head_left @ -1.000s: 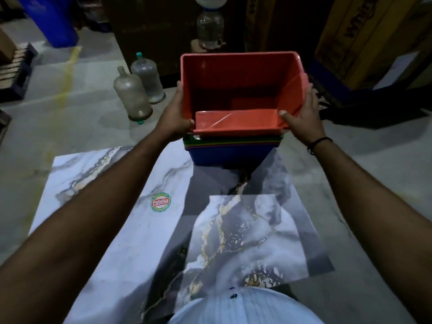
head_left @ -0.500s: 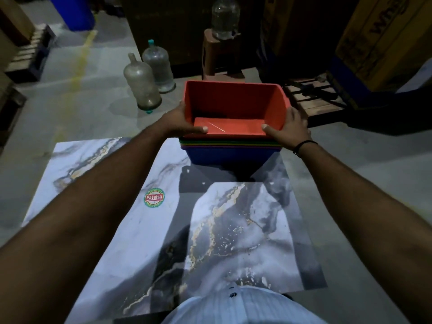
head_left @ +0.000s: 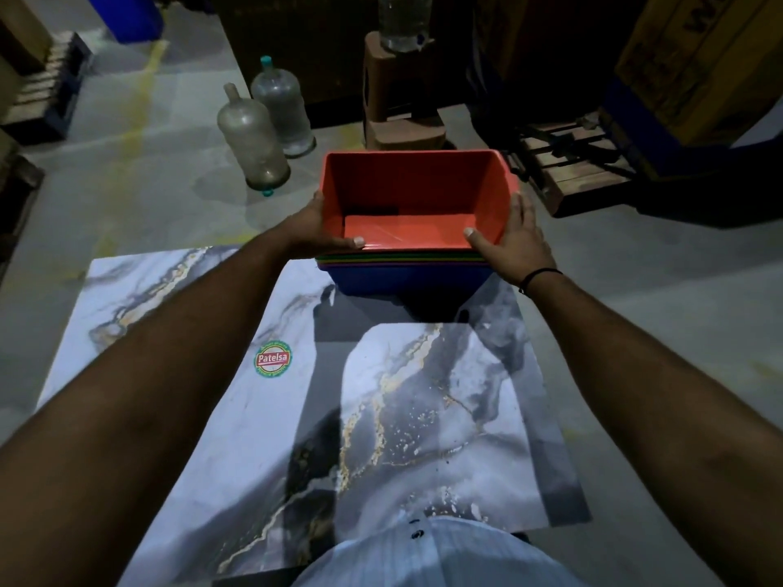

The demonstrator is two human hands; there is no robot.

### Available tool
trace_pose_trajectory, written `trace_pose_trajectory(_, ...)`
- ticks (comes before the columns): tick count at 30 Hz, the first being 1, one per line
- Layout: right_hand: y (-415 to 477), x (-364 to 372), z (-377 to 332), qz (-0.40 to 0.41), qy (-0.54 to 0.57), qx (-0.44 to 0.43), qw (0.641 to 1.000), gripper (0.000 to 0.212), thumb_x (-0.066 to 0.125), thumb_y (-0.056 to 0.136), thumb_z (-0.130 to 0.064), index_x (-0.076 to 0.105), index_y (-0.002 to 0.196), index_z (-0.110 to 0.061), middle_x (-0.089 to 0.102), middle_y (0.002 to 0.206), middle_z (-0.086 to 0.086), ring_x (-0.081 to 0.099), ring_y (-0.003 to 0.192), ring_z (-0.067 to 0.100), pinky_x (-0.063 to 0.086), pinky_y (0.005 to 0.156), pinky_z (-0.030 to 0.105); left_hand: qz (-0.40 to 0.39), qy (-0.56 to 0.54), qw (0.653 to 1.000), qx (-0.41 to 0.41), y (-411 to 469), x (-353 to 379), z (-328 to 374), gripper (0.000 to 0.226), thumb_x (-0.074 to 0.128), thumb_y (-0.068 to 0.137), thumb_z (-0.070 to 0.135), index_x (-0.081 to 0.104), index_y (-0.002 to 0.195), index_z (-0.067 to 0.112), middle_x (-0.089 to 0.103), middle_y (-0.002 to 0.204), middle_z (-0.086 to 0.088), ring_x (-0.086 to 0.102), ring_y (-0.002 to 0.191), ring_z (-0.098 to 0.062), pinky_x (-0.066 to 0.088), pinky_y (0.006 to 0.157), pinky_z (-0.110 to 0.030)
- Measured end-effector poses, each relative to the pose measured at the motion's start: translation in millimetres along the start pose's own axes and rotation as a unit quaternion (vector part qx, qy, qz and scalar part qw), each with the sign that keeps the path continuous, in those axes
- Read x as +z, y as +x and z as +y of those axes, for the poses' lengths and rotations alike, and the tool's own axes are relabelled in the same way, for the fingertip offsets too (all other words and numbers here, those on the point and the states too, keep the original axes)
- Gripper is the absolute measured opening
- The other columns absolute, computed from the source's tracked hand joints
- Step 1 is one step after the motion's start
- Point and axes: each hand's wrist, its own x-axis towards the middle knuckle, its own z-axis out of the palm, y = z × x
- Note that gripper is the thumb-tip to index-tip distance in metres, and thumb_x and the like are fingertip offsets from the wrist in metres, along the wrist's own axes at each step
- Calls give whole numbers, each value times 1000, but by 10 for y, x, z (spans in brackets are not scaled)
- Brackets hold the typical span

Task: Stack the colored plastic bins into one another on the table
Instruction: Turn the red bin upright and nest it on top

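An orange-red plastic bin (head_left: 417,192) sits nested on top of a stack at the far edge of the marble-patterned table (head_left: 178,374). Thin green and purple rims show under it, and a blue bin (head_left: 406,279) is the lowest one I can see. My left hand (head_left: 311,228) grips the orange bin's left wall, thumb over the near rim. My right hand (head_left: 515,235) holds its right wall the same way, with a black band on the wrist.
Two large dusty plastic bottles (head_left: 254,137) stand on the floor beyond the table's far left. A brown stool (head_left: 402,99) carries another bottle behind the bins. A wooden pallet (head_left: 567,171) and stacked cartons (head_left: 699,65) lie at the right. A round sticker (head_left: 273,358) marks the tabletop.
The orange bin was tilted above the stack and has come down level into it. Both hands moved down with it and stayed on its sides.
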Motion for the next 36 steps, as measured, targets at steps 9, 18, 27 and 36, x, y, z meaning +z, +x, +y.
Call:
trace_pose_trajectory(9,-6,30,-12,14,-6,1,1000,109,49,82,-80,3,160,-19,6,168,9,26,147,40,32,114,55,49,55,996,-44,-8,121,-98,119,77,84,52,-8,161,19,51,130,-11,61,104,-28,54,76,-39)
trace_pose_trajectory(18,-397,378,-243,207,-111,27,972,74,26,100,-57,38,149,-3,40,152,22,45,129,43,36,100,49,135,153,975,-88,-165,317,-211,114,62,81,76,9,161,14,62,129,-30,63,115,-47,53,94,-54)
trace_pose_trajectory(27,-453,200,-65,89,-118,-3,989,79,24,100,-61,19,158,-7,10,168,12,37,136,43,33,106,53,163,156,968,-112,-247,447,-56,102,53,95,64,8,162,1,56,139,-34,56,126,-49,47,98,-52)
trace_pose_trajectory(36,-573,108,-227,22,-110,31,993,76,33,99,-57,20,158,-11,2,169,11,17,149,39,21,115,56,136,157,977,-58,-477,323,-86,75,62,91,60,48,139,5,69,124,-23,69,104,-43,57,89,-45)
